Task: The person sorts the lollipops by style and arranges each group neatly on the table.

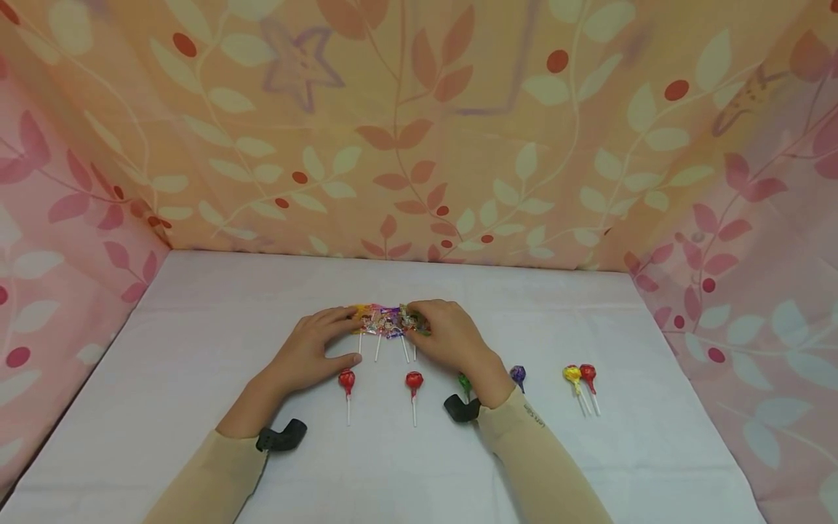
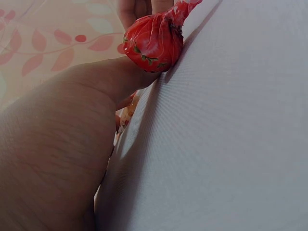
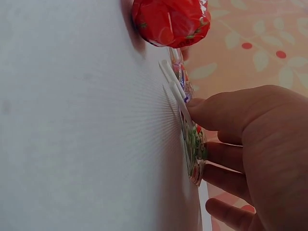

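A leaf-patterned curtain (image 1: 399, 145) closes off the back and both sides of a white surface (image 1: 366, 480). Two arms in tan sleeves reach in from the near edge, each with a dark wrist device (image 1: 283, 437).

The left hand (image 1: 308, 349) lies at the left end of a row of flat wrapped lollipops (image 1: 382, 322) — its fingers fairly straight, tips touching the wrapper there, the thumb spread well apart from them. The right hand (image 1: 452, 338) pinches the green-marked lollipop (image 3: 198, 139) at the right end, thumb on the near side, fingers on the far side.

The row's long axis runs left to right between the hands, while its sticks point toward the person; neither hand is nearer, as both touch the row.

Closer in lie smaller round lollipops, also stick toward the person: a red one (image 1: 346, 381) just below the left thumb, another red one (image 1: 414, 381) between the forearms, a green one (image 1: 464, 382) partly hidden by the right wrist, a purple one (image 1: 518, 375) just beyond it, and, well to the right, a touching yellow-and-red pair (image 1: 572, 374).
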`<state>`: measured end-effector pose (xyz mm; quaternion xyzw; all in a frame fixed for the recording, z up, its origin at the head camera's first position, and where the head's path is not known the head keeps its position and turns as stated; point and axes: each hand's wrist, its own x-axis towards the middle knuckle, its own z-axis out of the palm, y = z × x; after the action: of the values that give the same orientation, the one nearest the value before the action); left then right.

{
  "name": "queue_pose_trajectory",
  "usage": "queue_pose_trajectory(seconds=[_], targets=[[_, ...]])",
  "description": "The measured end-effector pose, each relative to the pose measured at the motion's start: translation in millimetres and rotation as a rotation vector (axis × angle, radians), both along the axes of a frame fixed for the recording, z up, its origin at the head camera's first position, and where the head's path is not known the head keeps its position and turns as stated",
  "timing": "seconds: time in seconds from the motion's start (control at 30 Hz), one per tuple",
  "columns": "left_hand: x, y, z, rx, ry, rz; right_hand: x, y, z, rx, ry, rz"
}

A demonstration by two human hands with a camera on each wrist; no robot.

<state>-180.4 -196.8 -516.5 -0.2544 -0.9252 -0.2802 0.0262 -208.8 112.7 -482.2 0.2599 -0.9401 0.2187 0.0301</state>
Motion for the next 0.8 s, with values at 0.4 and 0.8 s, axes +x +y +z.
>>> queue_pose_trajectory(seconds=[0.4,0.8], targets=[[-0.5,-2.1,2.3,0.038,-0.002,-0.011,0.7,-1,2.1,-0.022,0.004,0.006],[0.1,-6.0,-0.3,0.123,-0.069,-0.001,6.7,2,10.1,-0.011,0.055,0.022]])
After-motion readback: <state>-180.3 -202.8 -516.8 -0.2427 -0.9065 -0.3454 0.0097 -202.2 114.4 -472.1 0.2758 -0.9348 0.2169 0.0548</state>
